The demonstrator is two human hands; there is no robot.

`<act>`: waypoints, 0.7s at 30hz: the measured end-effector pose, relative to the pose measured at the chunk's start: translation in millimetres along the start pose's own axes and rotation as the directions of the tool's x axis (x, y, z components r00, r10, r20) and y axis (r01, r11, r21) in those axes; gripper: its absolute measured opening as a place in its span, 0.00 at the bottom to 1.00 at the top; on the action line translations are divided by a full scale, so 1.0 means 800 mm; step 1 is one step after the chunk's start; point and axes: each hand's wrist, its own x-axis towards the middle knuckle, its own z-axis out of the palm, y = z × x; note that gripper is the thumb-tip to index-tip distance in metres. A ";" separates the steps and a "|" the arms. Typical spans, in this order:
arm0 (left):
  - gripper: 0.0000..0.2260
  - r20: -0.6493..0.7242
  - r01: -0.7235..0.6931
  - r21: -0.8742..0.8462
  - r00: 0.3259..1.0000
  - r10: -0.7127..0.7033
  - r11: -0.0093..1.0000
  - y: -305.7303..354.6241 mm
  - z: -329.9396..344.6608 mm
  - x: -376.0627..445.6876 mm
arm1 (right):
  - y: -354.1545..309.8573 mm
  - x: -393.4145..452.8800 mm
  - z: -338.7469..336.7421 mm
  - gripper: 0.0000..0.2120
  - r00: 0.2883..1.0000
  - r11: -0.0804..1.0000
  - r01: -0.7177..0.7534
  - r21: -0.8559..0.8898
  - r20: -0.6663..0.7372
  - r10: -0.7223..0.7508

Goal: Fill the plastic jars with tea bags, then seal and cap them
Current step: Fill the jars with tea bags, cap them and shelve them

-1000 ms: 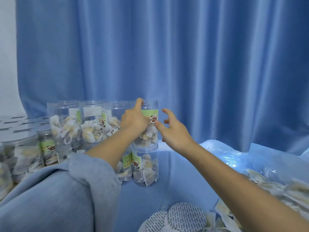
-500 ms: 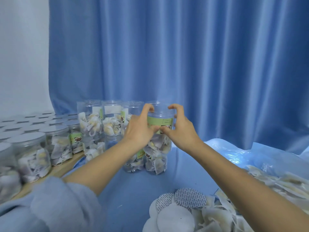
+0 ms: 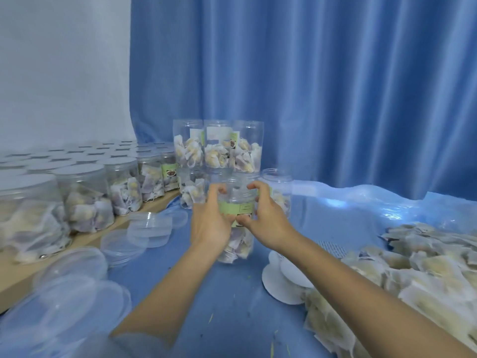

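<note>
**A:** so where's the jar at right now?

**B:** dead centre. Both hands are on one clear plastic jar (image 3: 236, 223). Left hand (image 3: 210, 218) wraps its left side, right hand (image 3: 268, 218) wraps its right side, fingers of both curled around the upper part, thumbs pinching near the green label (image 3: 233, 208). It's open at the top, no cap, tea bags sitting in the lower half. Whether the base touches the blue cloth (image 3: 232, 306) or hangs just above it, I can't tell.

**A:** how much room is there around it?

**B:** decent in front, where a bare strip of cloth runs between the forearms. Tight behind: a stack of filled open jars (image 3: 218, 146) stands right behind it, and another open jar (image 3: 277, 192) sits just beside the right hand. To the left, loose clear lids (image 3: 149, 228) lie scattered on the cloth, then the edge of a wooden board (image 3: 77, 239) carrying rows of capped jars (image 3: 85, 200). To the right, round white seal discs (image 3: 281, 277) lie near the right forearm, and past them a big heap of tea bags (image 3: 413, 267) runs off the frame edge. Blue curtain (image 3: 335, 86) closes off the back.

**A:** can you read any of the labels?

**B:** nope. Green strip with a pale box of tiny print, way too blurred. One capped jar's label shows a small dark picture, text unreadable too.
</note>
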 end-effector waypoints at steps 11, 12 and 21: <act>0.34 -0.126 0.072 -0.140 0.988 -0.090 0.988 -0.036 0.037 -0.067 | 0.019 -0.035 0.030 0.30 1.000 1.000 -0.019 -0.018 0.018 0.019; 0.33 -0.190 0.055 -0.161 0.978 -0.085 0.986 -0.037 0.042 -0.080 | 0.020 -0.038 0.030 0.32 1.000 1.000 -0.017 -0.023 0.025 0.018; 0.09 0.027 -0.195 -0.294 0.977 0.212 0.936 -0.027 0.067 -0.109 | 0.025 -0.080 -0.019 0.32 0.979 0.905 -0.053 -0.423 0.157 0.131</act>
